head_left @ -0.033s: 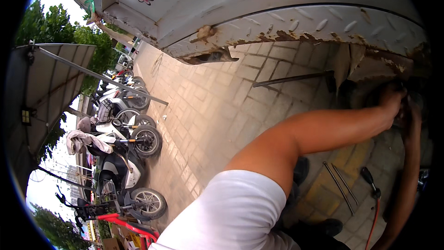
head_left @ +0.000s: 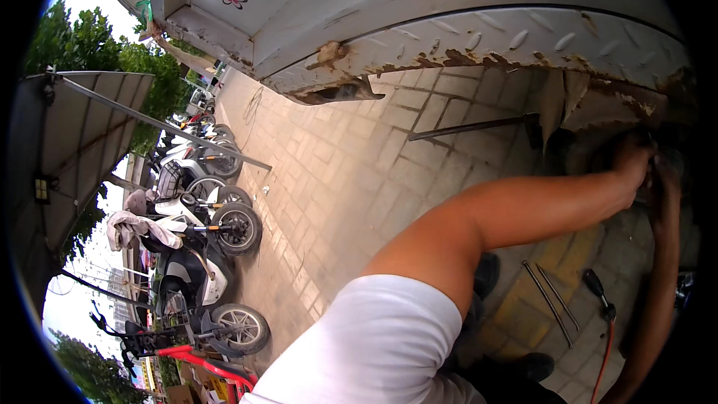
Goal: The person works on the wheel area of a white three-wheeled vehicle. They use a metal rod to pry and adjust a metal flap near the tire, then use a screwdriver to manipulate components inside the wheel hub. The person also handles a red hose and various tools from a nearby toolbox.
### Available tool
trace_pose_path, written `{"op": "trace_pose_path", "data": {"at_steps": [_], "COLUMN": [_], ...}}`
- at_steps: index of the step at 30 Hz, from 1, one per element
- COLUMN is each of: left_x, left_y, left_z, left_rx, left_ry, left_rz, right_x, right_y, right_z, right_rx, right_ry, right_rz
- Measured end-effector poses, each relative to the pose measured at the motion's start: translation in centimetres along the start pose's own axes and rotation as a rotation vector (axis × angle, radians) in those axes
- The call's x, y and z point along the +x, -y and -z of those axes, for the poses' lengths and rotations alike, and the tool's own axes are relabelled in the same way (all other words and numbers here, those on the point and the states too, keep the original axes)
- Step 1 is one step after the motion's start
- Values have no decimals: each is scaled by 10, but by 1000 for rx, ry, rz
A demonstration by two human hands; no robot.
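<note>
My left hand [head_left: 634, 163] reaches into the shadow under the rusty grey vehicle body [head_left: 516, 37], fingers curled round something I cannot make out near a rusted bracket [head_left: 613, 108]. My right hand [head_left: 662, 168] is beside it, slightly further right, also bent around a dark, hidden part. Below my left forearm, two slim metal rods [head_left: 550, 307] lie on the pavers, next to a black-handled tool [head_left: 595, 284] with a red cord or hose. A long dark bar [head_left: 471, 126] extends out from beneath the vehicle, above my left forearm.
Brick pavement [head_left: 329, 164] stretches leftward to a row of parked scooters [head_left: 194, 269], one red at the bottom. A dark canopy [head_left: 75, 142] on a metal pole stands at far left, with trees behind. Dark shoes [head_left: 527, 366] show near the bottom beside my body.
</note>
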State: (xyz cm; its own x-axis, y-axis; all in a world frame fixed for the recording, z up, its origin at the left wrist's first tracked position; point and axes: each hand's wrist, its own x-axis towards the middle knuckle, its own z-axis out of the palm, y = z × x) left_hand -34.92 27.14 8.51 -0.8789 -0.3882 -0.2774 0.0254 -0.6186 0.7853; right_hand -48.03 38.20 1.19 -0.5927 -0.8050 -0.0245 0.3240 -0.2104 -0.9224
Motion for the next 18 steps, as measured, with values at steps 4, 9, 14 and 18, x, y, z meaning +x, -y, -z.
{"op": "trace_pose_path", "data": {"at_steps": [4,9,14,18], "left_x": [12,13,16,25], "left_y": [19,20,20,29], "left_z": [5,0,-6,1], "left_rx": [18,2,-49,59], "left_ry": [-138,-223,-163,-214], "left_rz": [-133,-248,-161,-211], "right_x": [-6,-16,-4,-11], "right_y": [0,1,-8,1], "right_z": [-28,-43,5,-40], "right_rx": [-649,-450,45,-61], "right_ry": [-171,-266,-65,-179], "right_rz": [301,302,-29,70]}}
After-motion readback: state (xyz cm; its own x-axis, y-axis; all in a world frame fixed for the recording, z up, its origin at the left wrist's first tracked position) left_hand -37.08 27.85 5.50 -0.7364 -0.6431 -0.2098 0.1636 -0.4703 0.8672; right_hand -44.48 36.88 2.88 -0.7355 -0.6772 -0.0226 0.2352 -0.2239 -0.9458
